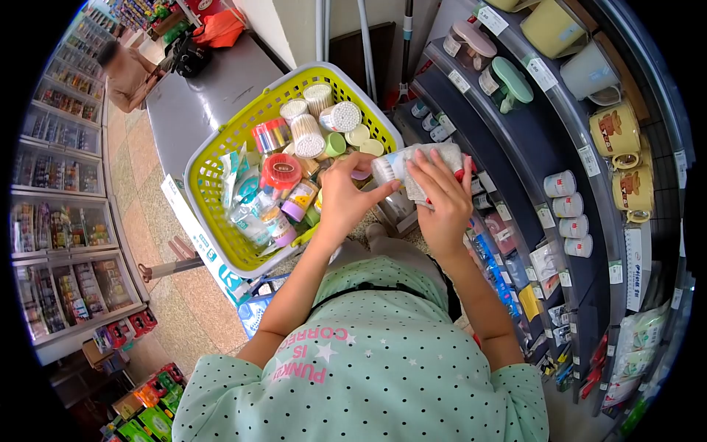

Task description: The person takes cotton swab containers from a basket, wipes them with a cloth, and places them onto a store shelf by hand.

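Note:
In front of my body I hold a clear round tub of cotton swabs [385,169] on its side, just past the basket's right rim. My left hand [348,186] grips its left end, thumb below and fingers above. Over the tub's right part lies a grey cloth with red at its edge [451,155]. My right hand [442,193] presses this cloth against the tub with its fingers curved over it. Left of my hands, a yellow-green basket [202,177] carries several cotton swab tubs [305,136], a red-lidded jar [280,172] and plastic-wrapped packs [250,214].
A grey table [180,103] stands behind the basket, with a black bag [190,55] and an orange bag [221,28] on it. Shelves on the right hold mugs [617,132], small white tubs [563,206] and soap boxes [508,82]. Another person [129,77] is at far left.

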The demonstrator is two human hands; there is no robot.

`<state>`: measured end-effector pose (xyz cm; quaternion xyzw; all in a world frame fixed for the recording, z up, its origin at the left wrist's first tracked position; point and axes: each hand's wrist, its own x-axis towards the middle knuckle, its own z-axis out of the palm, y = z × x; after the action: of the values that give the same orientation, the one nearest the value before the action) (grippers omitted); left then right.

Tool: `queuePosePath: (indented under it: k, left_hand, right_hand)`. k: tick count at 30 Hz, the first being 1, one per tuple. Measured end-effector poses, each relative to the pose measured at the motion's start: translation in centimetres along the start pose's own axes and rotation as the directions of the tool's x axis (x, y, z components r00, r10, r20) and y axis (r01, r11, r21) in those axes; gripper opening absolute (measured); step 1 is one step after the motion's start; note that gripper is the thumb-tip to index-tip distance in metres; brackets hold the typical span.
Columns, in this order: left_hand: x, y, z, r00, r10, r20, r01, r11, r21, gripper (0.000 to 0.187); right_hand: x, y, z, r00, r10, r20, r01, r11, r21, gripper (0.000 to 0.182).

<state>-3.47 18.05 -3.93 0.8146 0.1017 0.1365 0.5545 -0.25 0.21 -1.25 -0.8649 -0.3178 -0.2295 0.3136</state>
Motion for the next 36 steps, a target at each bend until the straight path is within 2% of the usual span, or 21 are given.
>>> queuePosePath:
  k: [2, 9, 11, 14, 17, 18, 21, 22, 28, 36]
  left_hand:
    - [-0.1, 0.5, -0.4, 1.000, -0.005, 0.016, 0.005, 0.999, 0.039, 0.044]
    - [-0.9, 0.3, 0.0, 0.995, 0.091, -0.047, -0.090, 0.996, 0.023, 0.047]
    - [-1.1, 0.5, 0.1, 0.992, 0.100, -0.073, -0.102, 0.994, -0.032, 0.052]
    - [-1.0, -0.9, 0.1, 0.969, 0.189, -0.159, -0.177, 0.981, 0.084, 0.052]
    - [-0.4, 0.3, -0.7, 0.954, 0.232, -0.189, -0.211, 0.969, 0.126, 0.051]
    - [-0.3, 0.1, -0.7, 0.944, 0.269, -0.188, -0.237, 0.955, 0.176, 0.053]
    - [-0.2, 0.0, -0.3, 0.949, 0.267, -0.169, -0.245, 0.959, 0.138, 0.055]
    - [-0.3, -0.3, -0.1, 0.947, 0.288, -0.145, -0.259, 0.947, 0.190, 0.059]
    - [-0.2, 0.1, 0.0, 0.942, 0.324, -0.089, -0.302, 0.932, 0.203, 0.056]
    - [0.1, -0.2, -0.3, 0.987, 0.150, -0.059, -0.142, 0.983, 0.120, 0.052]
  right_hand:
    - [-0.2, -0.4, -0.1, 0.999, 0.024, 0.025, -0.025, 0.999, 0.039, 0.053]
    - [-0.3, -2.1, 0.1, 0.996, -0.029, 0.086, 0.015, 0.987, 0.159, 0.055]
    - [0.1, -2.5, -0.2, 0.988, -0.073, 0.134, 0.039, 0.970, 0.240, 0.054]
    - [0.8, -2.7, -0.7, 0.974, -0.132, 0.185, 0.047, 0.912, 0.407, 0.056]
    - [2.0, -2.4, -2.5, 0.979, -0.135, 0.151, 0.071, 0.927, 0.369, 0.058]
    - [2.3, -2.0, -2.8, 0.985, -0.116, 0.129, 0.068, 0.944, 0.324, 0.057]
    - [2.5, -0.1, -2.4, 0.998, -0.062, 0.010, 0.059, 0.984, 0.169, 0.055]
    - [2.6, 0.3, -2.2, 1.000, -0.030, -0.002, 0.030, 0.991, 0.132, 0.054]
    - [1.7, 0.9, -0.5, 0.999, 0.032, 0.034, -0.033, 0.999, 0.028, 0.053]
    - [1.1, 0.2, -0.6, 0.997, 0.073, 0.030, -0.073, 0.997, 0.011, 0.052]
